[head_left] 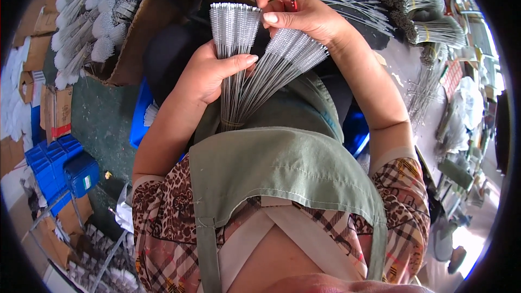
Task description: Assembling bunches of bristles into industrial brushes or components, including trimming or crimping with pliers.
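My left hand (209, 73) is closed round part of a bundle of thin wire brushes (236, 30), its thumb lying across the stems. The bristled ends point away from me. The rest of the bundle fans out to the right, and the stems meet near a tie by my apron. In my right hand (317, 19), just beyond the fanned brushes, is a small red-handled pair of snips (289, 4), its two pointed metal jaws upward and apart. My right thumb is close to the bristled tips; I cannot tell whether it touches them.
Loose wires (358, 11) lie on the dark worktop, with tied wire bundles (434, 30) at the far right. A cardboard box (133, 35) at the left holds many white-tipped brush bundles. Blue plastic containers (54, 160) stand on the lower left. My green apron (282, 157) covers my lap.
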{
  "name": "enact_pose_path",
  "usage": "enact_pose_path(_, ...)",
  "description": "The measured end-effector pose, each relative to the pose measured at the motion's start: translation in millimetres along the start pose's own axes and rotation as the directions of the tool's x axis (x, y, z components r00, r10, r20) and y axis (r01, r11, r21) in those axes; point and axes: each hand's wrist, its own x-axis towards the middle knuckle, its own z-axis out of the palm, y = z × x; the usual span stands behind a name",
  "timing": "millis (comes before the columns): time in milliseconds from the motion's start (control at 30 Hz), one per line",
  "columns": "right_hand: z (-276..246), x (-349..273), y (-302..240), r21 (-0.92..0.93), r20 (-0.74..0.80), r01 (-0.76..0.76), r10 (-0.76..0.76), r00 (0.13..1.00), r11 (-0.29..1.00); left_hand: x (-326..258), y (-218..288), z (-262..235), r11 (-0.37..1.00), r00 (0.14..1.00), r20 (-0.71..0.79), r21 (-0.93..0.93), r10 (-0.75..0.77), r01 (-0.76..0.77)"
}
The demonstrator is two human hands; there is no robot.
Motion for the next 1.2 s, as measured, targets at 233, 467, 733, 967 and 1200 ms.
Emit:
enact_pose_path(233, -3.1, -7.3, 2.4, -0.098, -0.010, -0.029, 0.028, 1.000, 0.995, -4.3, -2.5, 5.3, 1.000, 0.999, -0.049, -0.014, 0.007, -0.007)
enact_pose_path(467, -4.1, -14.9, 1.3, 0.032, -0.004, 0.014, -0.014, 1.000, 0.999, -6.1, -4.5, 7.2, 1.000, 0.998, -0.057, 0.020, 0.011, -0.010)
enact_pose_path(733, 2.2, -20.9, 3.2, -0.055, -0.088, 0.027, -0.032, 0.996, 0.998, -8.9, -4.5, 9.7, 1.000, 0.998, -0.066, -0.025, 0.017, -0.018)
enact_pose_path(967, -0.9, -25.5, 3.6, -0.051, -0.058, 0.030, -0.033, 0.998, 0.998, -10.5, -5.2, 15.9, 0.999, 0.995, -0.090, 0.011, 0.032, -0.031)
enact_pose_path(1200, -3.9, -27.2, 4.9, -0.106, -0.069, -0.007, 0.000, 0.998, 0.994, -8.1, -9.0, 16.1, 0.999, 0.995, -0.091, 0.028, 0.038, -0.036)
